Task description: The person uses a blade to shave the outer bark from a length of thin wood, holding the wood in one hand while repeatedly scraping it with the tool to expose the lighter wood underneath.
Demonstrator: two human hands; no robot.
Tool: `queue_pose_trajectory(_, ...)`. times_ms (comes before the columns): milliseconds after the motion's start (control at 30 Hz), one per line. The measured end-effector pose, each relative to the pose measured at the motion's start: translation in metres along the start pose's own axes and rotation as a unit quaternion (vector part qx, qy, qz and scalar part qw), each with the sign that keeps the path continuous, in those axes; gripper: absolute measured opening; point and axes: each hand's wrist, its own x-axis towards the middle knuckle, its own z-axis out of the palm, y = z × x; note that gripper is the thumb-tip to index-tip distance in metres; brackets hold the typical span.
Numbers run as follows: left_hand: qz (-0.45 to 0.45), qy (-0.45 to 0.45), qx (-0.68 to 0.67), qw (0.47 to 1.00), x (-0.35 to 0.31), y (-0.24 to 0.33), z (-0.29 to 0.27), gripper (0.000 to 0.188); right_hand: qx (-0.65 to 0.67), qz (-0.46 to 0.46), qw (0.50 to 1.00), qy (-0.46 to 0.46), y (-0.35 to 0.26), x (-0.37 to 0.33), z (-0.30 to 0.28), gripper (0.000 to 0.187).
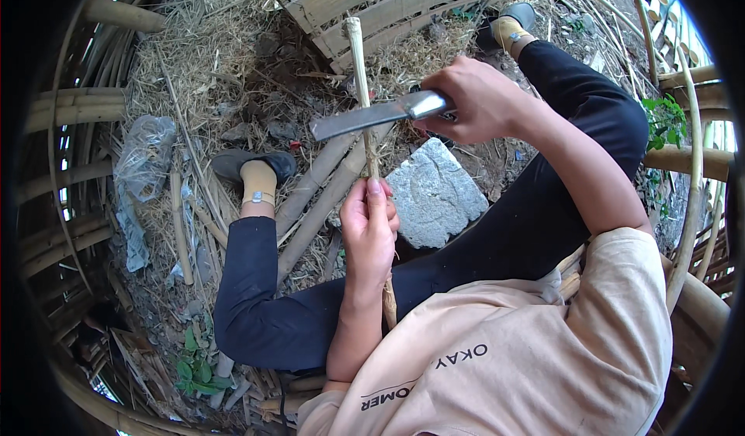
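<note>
Fingers of my left hand (371,223) are wrapped round a thin wooden stick (359,67), thumb lying along it. The stick stands roughly lengthwise in front of me, its lower end reaching down by my lap. My right hand (477,98) grips the handle of a broad-bladed knife (361,119). Its square-tipped metal blade lies crosswise over the stick, above my left hand; whether it touches the wood I cannot tell. Below the knife, between my legs, sits a rough pale stone block (437,193).
A slatted wooden crate (403,5) stands at the far side. Bamboo poles (322,188) lie on the straw-strewn ground left of the stone. A clear plastic bag (146,157) is at the left. Bamboo rails (691,160) close in both sides.
</note>
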Motion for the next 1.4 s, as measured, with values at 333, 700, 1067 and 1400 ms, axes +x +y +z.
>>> queue_pose_trajectory(333, 0.057, 0.034, 0.096, 0.993, -0.007, -0.007, 0.005, 0.031, -0.075, 0.064, 0.995, 0.027, 0.001, 0.007, 0.024, 0.015)
queue_pose_trajectory(700, 0.082, 0.043, 0.135, 0.987, -0.017, 0.002, 0.007, 0.031, -0.109, 0.028, 0.988, 0.109, 0.006, 0.016, 0.024, 0.015)
queue_pose_trajectory(1067, 0.065, 0.025, 0.113, 0.991, -0.013, -0.006, 0.004, 0.028, -0.159, 0.122, 0.954, 0.225, 0.046, 0.021, -0.009, 0.024)
queue_pose_trajectory(1400, 0.05, 0.036, 0.074, 0.995, 0.0, -0.006, 0.001, 0.027, -0.081, 0.066, 0.994, 0.018, 0.002, 0.011, 0.016, 0.013)
